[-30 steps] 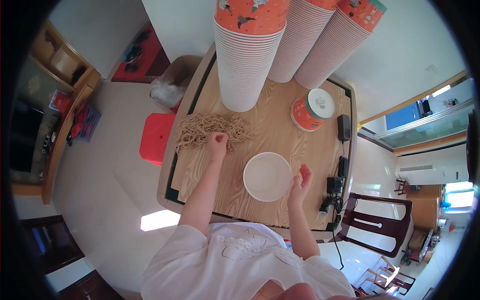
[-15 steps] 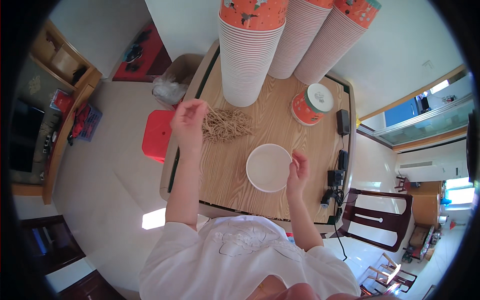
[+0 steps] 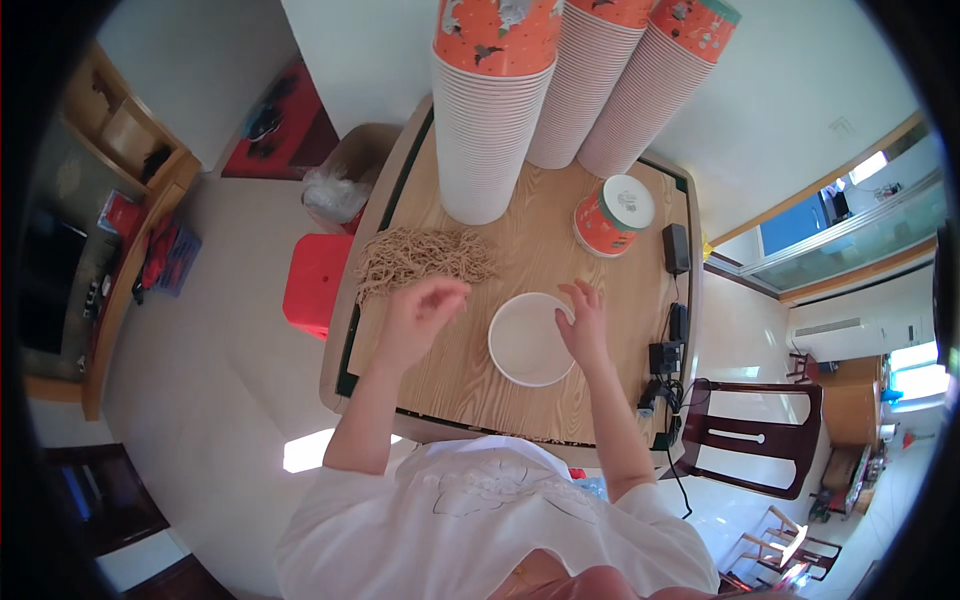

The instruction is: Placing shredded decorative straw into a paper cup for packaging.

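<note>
A white round paper tub [image 3: 528, 365] stands on the wooden table, its open mouth facing up. My right hand [image 3: 587, 325] hovers at the tub's right rim, fingers apart, holding nothing I can see. Left of the tub, my left hand [image 3: 424, 315] is raised with its fingers curled in toward the thumb; whatever it may pinch is too small to make out. Just beyond that hand lies a loose heap of tan crinkled paper strands [image 3: 425, 255], partly covered by the fingers.
Tall stacks of nested paper tubs [image 3: 485, 140] rise at the table's far side. An orange tub [image 3: 605, 222] sits upside down at the right, near black power adapters [image 3: 676, 250] and cables. A red stool [image 3: 318, 285] and a bin [image 3: 365, 160] stand left; a dark chair [image 3: 755, 440] is right.
My left hand has come from the far left, beyond the strands, nearer to me and toward the tub. My right hand's fingers have spread and shifted slightly over the rim.
</note>
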`<state>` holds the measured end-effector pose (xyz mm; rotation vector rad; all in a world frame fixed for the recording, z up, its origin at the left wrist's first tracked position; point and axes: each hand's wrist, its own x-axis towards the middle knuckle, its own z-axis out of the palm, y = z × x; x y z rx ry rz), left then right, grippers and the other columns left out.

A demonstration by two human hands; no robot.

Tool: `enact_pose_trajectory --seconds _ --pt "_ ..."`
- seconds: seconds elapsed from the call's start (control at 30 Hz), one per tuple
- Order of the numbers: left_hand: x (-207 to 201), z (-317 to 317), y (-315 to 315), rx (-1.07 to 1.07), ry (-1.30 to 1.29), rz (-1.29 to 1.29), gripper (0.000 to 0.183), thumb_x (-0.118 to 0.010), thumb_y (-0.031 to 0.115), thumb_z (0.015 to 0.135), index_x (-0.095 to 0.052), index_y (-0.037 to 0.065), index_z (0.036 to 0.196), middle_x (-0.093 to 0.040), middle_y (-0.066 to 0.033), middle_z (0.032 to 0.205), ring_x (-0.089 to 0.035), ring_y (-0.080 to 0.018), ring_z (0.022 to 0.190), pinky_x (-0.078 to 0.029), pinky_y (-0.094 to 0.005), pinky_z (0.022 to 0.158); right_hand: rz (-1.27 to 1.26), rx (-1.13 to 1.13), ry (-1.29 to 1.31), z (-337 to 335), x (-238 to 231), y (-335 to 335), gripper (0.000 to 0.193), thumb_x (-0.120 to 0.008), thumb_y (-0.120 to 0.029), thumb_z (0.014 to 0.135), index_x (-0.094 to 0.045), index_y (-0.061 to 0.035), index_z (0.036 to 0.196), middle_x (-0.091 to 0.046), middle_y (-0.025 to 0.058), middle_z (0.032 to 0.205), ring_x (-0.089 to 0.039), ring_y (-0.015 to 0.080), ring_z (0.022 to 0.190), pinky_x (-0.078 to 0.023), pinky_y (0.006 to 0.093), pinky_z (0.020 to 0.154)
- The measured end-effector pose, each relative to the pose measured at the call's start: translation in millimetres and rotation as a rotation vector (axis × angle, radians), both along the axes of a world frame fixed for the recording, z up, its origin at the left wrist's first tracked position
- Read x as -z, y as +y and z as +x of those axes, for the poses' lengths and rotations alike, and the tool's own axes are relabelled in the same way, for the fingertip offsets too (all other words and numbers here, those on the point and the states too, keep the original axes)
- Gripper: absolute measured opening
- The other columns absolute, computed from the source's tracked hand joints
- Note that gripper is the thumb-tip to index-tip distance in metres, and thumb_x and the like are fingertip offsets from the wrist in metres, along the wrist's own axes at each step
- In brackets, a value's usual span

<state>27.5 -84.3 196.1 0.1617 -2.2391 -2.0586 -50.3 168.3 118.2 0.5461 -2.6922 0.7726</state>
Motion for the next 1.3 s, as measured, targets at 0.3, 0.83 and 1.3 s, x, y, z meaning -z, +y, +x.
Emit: enact_pose_trajectory --seconds 0.3,0.83,1.3 --pt "58 37 14 0.054 -0.297 0.397 0.018 -0.051 0.003 0.082 -0.061 0.002 0.098 -0.060 -0.0057 0.074 -0.057 -0.0103 0.067 -0.047 -0.0219 0.062 0.432 -0.309 -0.335 -41 49 2 0.036 -0.053 -0.012 0.075 -0.049 -0.0142 0.110 -0.056 0.0116 0.096 -0.054 0.0290 0.091 -0.045 0.0398 0.074" --pt "53 36 17 0.038 -0.222 0.576 0.020 -0.048 0.001 0.083 -0.058 -0.005 0.099 -0.062 -0.0127 0.088 -0.060 -0.0164 0.083 -0.048 -0.0258 0.074 0.263 -0.118 -1.085 44 7 36 0.060 -0.050 -0.017 0.081 -0.020 -0.0091 0.132 -0.061 0.0148 0.076 -0.061 0.0286 0.074 -0.048 0.0397 0.068" --pt "66 49 41 0.000 -0.257 -0.001 0.012 -0.061 0.004 0.076 -0.063 -0.002 0.086 -0.064 -0.0077 0.079 -0.060 -0.0107 0.072 -0.047 -0.0209 0.066 -0.435 -0.505 -0.800 62 -17 -47 0.027 -0.063 -0.010 0.076 -0.056 -0.0047 0.101 -0.059 0.0046 0.074 -0.059 0.0134 0.070 -0.048 0.0269 0.061"
